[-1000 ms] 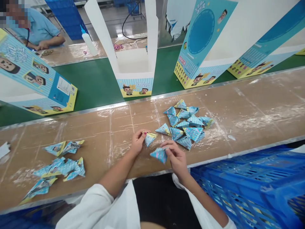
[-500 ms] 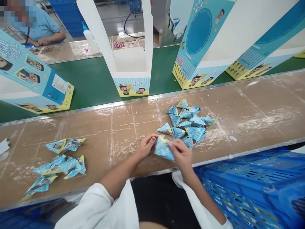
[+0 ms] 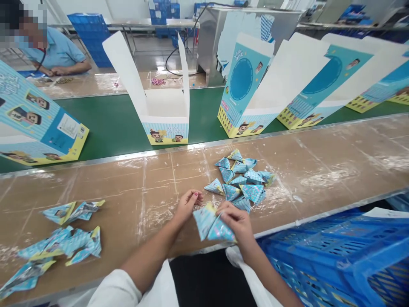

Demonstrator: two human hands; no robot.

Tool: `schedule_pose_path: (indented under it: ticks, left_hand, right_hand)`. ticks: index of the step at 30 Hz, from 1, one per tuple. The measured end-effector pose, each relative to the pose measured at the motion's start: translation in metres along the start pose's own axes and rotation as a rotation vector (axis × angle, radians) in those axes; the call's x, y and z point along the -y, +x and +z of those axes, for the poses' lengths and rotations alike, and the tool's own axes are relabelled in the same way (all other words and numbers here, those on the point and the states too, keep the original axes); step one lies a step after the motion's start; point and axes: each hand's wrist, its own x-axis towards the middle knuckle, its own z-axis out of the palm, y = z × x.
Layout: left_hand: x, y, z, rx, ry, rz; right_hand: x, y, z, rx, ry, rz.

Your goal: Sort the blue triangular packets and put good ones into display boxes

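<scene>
While pinched shut-fingered in right hand point(image 3: 237, 222) near workbench point(image 3: 319, 170) front edge, triangular packets point(image 3: 209, 225): likely light, soft, slippery; take at sealed corners. Left hand point(image 3: 187, 205) curled alongside, grip unclear.

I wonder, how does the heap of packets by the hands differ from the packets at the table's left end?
The heap is small puffy triangles; the left packets look flatter and longer. The heap is tightly bunched; the left packets lie in loose clumps. The heap sits just beyond the right hand; the left packets lie far from it. Both are blue and yellow, on the table.
</scene>
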Motion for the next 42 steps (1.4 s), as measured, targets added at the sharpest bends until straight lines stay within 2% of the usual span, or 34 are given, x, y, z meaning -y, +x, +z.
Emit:
schedule_pose_path:
  ticks: [4, 7, 9, 10, 12, 16, 18, 20, 24, 30, 34, 38, 42]
  left_hand:
    - [-0.003, -0.001, 0.002, 0.019, -0.009, -0.022]
    - [-0.003, 0.001, 0.002, 0.023, -0.006, -0.022]
    - [-0.001, 0.003, 0.002, 0.027, 0.006, -0.018]
    - [0.001, 0.004, 0.002, 0.032, 0.012, -0.016]
    - [0.003, 0.007, 0.003, 0.043, 0.026, -0.005]
    - [0.006, 0.01, 0.005, 0.067, 0.058, 0.042]
    - [0.007, 0.011, 0.006, 0.082, 0.088, 0.064]
    - [0.009, 0.013, 0.007, 0.094, 0.125, 0.081]
    - [0.015, 0.016, 0.007, 0.112, 0.219, 0.095]
    - [0.019, 0.012, 0.006, 0.13, 0.375, 0.11]
    - [0.015, 0.01, 0.007, 0.135, 0.466, 0.159]
    - [0.011, 0.008, 0.008, 0.135, 0.535, 0.205]
    - [0.01, 0.008, 0.009, 0.138, 0.59, 0.23]
  right_hand:
    - [-0.014, 0.022, -0.005, -0.347, 0.178, 0.113]
    - [-0.022, 0.058, -0.012, -0.435, 0.344, 0.215]
    - [-0.017, 0.101, -0.024, -0.515, 0.45, 0.201]
    - [-0.01, 0.127, -0.033, -0.57, 0.475, 0.158]
    - [0.013, 0.187, -0.052, -0.702, 0.37, 0.082]
    - [0.074, 0.295, -0.083, -0.743, 0.248, 0.011]
    - [0.096, 0.329, -0.089, -0.715, 0.154, -0.005]
    - [0.105, 0.346, -0.091, -0.661, 0.016, -0.017]
    - [0.087, 0.343, -0.1, -0.442, -0.389, -0.019]
    - [0.043, 0.302, -0.126, 0.123, -1.111, 0.045]
    - [0.022, 0.276, -0.123, 0.427, -1.45, 0.024]
    - [0.007, 0.258, -0.11, 0.558, -1.63, -0.051]
    - [0.017, 0.259, -0.107, 0.532, -1.685, -0.154]
